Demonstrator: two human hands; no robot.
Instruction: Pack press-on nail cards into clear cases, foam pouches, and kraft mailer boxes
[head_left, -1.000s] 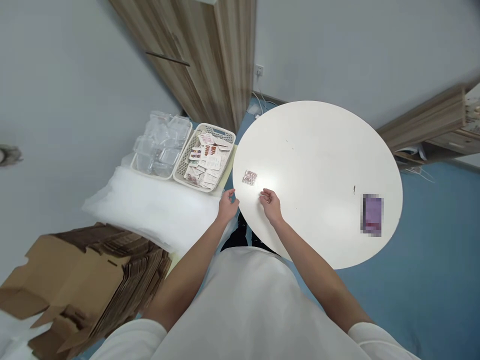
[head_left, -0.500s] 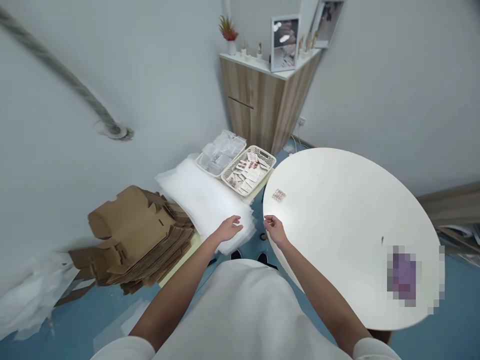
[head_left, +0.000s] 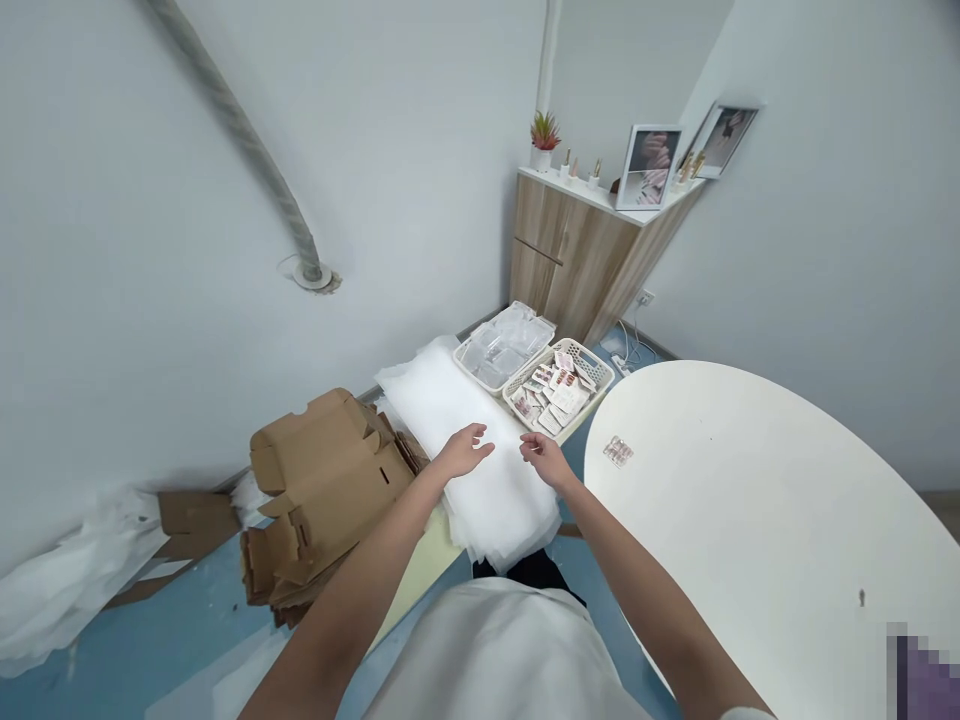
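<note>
My left hand (head_left: 465, 451) hovers over a stack of thin white foam sheets (head_left: 491, 500), thumb and fingers apart, holding nothing. Across from it, my right hand (head_left: 545, 459) is above the right side of the same stack, its fingers loosely curled and apart, with nothing visible in them. Behind the hands sits a white basket (head_left: 607, 377) filled with small printed cards (head_left: 559, 390). Beside that basket is a white tray (head_left: 459, 352) of clear plastic packets (head_left: 510, 340). A small clear packet with a printed pattern (head_left: 619, 451) lies on the round white table (head_left: 750, 500).
Flattened brown cardboard boxes (head_left: 322, 450) are piled to the left of the foam sheets. A wooden cabinet (head_left: 577, 250) with framed pictures (head_left: 651, 165) and a potted plant (head_left: 544, 140) stands in the corner. White plastic wrapping (head_left: 82, 570) lies at the far left.
My view has turned left, so the table and cabinet sit further right. My right hand has moved from the table's edge to over the foam sheets, closer to my left hand.
</note>
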